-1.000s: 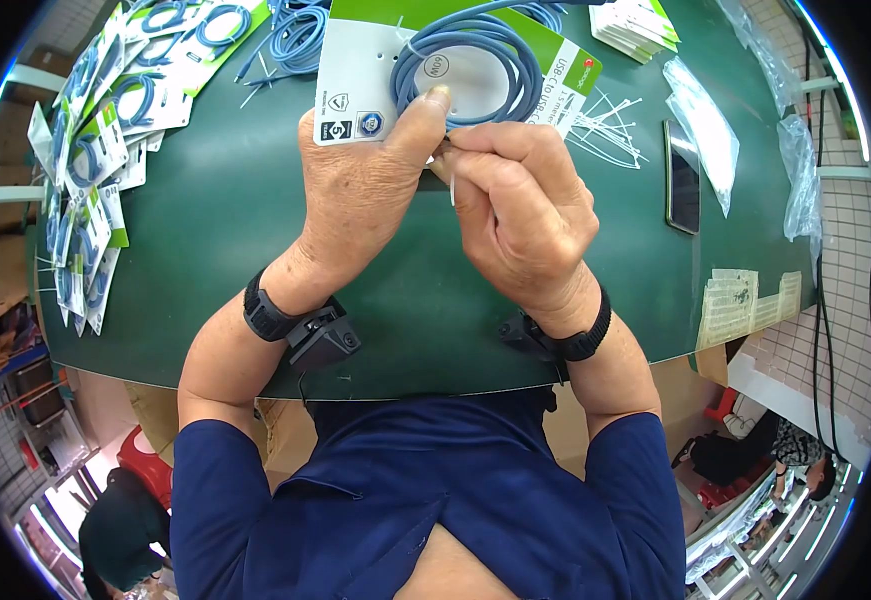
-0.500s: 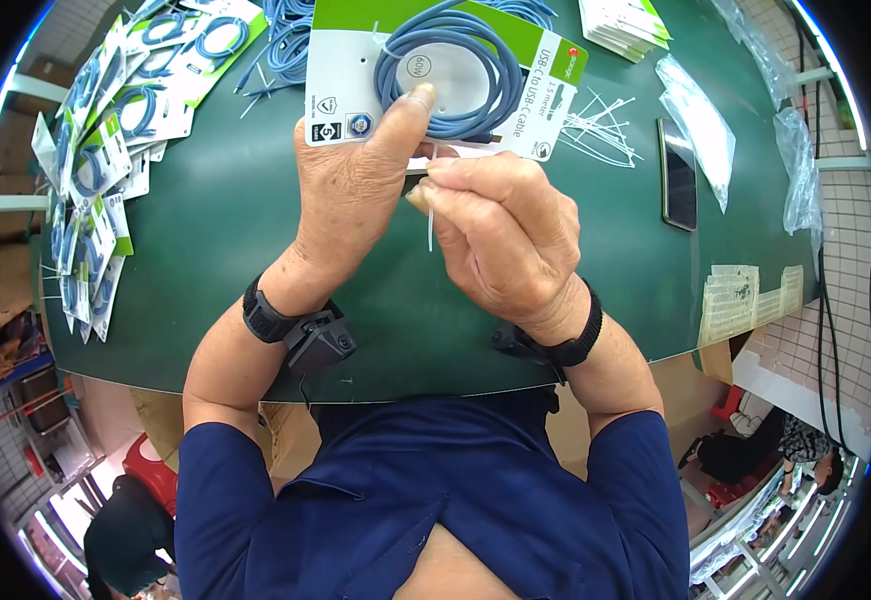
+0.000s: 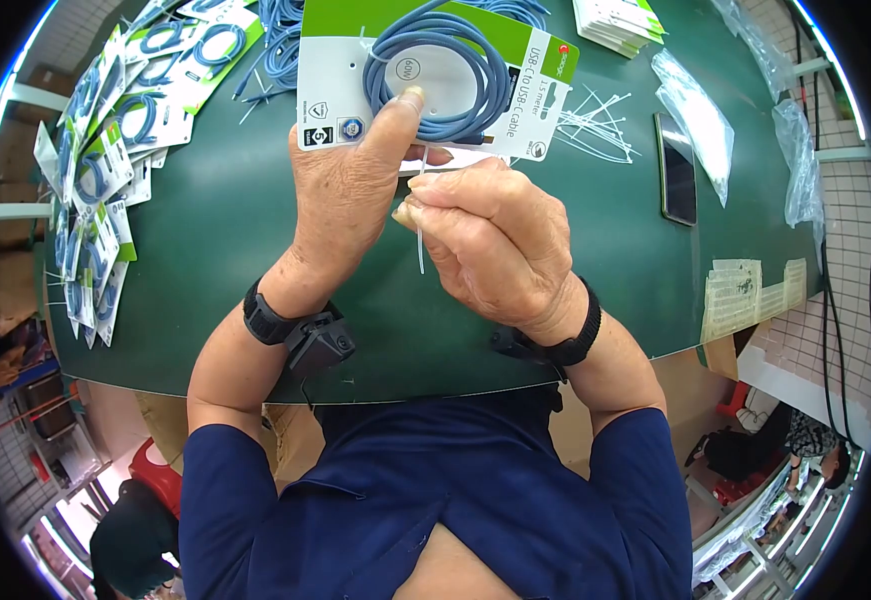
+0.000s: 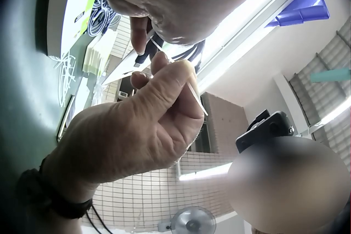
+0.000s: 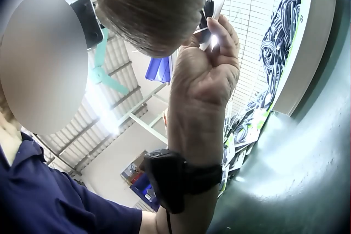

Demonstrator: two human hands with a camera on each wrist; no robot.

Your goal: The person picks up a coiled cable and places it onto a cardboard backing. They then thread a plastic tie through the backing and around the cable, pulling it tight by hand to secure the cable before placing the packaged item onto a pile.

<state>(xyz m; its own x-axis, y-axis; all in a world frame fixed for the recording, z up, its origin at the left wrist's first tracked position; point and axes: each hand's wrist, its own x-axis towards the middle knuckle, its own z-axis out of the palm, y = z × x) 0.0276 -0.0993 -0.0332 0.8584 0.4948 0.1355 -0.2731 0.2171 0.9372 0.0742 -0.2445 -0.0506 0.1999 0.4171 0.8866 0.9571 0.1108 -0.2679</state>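
Observation:
The left hand (image 3: pixel 347 190) grips the lower edge of a green and white card (image 3: pixel 333 80), its thumb lying on the front. A coiled blue cable (image 3: pixel 500 85) lies against the card, with a white tie at the coil's upper left. Below the card's lower edge, the right hand (image 3: pixel 505 235) pinches a thin white tie (image 3: pixel 421 252) that hangs down past its fingertips. The left wrist view shows the right hand (image 4: pixel 137 130) with the tie (image 4: pixel 196 100) between its fingers. In the right wrist view the left hand (image 5: pixel 205 77) is behind the card, fingers bent.
Carded cables (image 3: pixel 140 115) are piled at the left of the green table (image 3: pixel 215 270). Loose blue cables (image 3: pixel 283 45) lie behind the held card. At the right are white ties (image 3: pixel 595 128), stacked cards (image 3: pixel 615 25), a phone (image 3: pixel 675 170) and plastic bags (image 3: pixel 695 115).
The card and both hands have moved a little left. The right hand has dropped lower, away from the card's edge, and more of the white tie shows below its fingers.

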